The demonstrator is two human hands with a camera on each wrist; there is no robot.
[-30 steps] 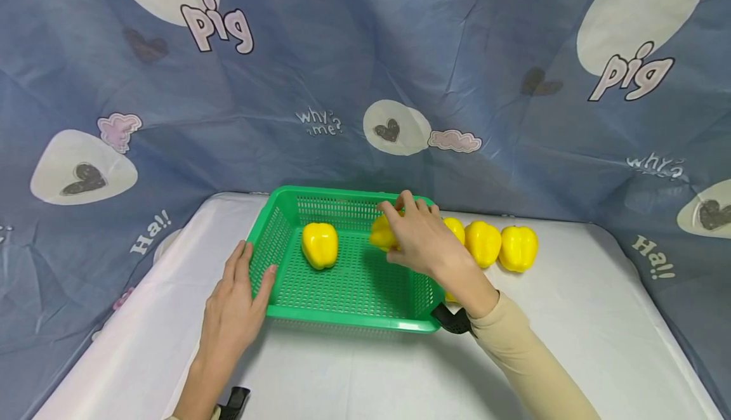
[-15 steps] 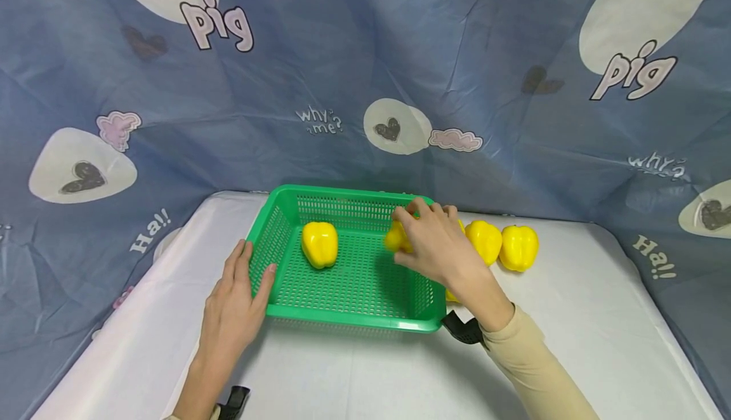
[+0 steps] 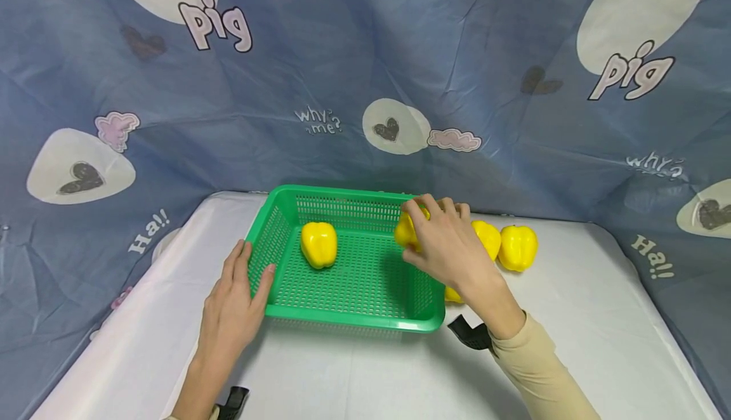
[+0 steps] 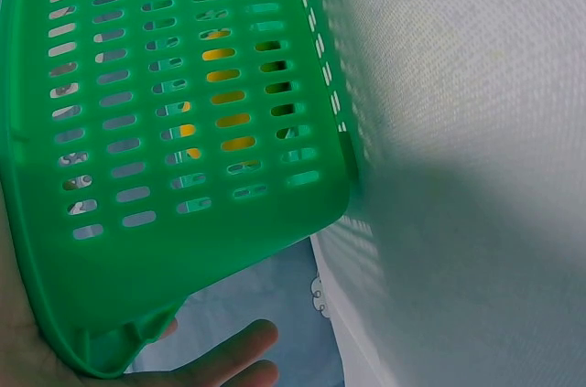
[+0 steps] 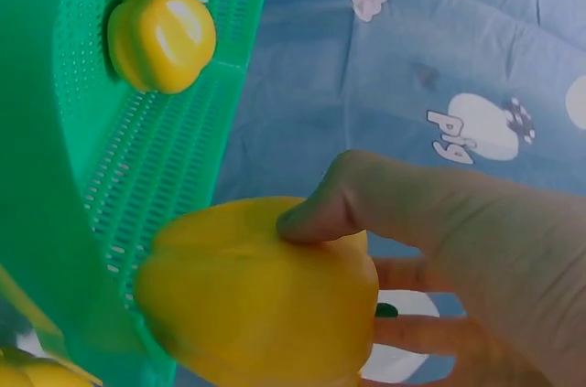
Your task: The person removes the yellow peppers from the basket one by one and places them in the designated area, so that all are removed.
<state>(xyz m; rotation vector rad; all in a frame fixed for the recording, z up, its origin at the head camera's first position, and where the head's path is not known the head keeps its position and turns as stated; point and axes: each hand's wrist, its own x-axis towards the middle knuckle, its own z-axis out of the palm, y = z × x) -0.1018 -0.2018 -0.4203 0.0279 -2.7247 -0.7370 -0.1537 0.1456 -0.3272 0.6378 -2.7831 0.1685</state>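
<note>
Both hands are in view at the green basket. Left hand, lower left of centre in the head view, lies flat with straight fingers against the basket's left wall; the left wrist view shows its fingers under the basket's corner, curled round nothing. Right hand, right of centre, has fingers and thumb curled round a yellow pepper over the basket's right end; the right wrist view confirms the thumb pressing on it.

Hidden or unclear: the held pepper is mostly covered by the hand in the head view. A further yellow object below the right wrist is largely hidden by the basket wall and forearm.

Surface and room: a white tablecloth fills the lower frame; a blue printed backdrop with "pig" lettering fills the upper frame.

Other items: one loose pepper lies inside the basket, left of centre. Two table peppers sit just right of the basket; the nearer is partly behind the right hand.
</note>
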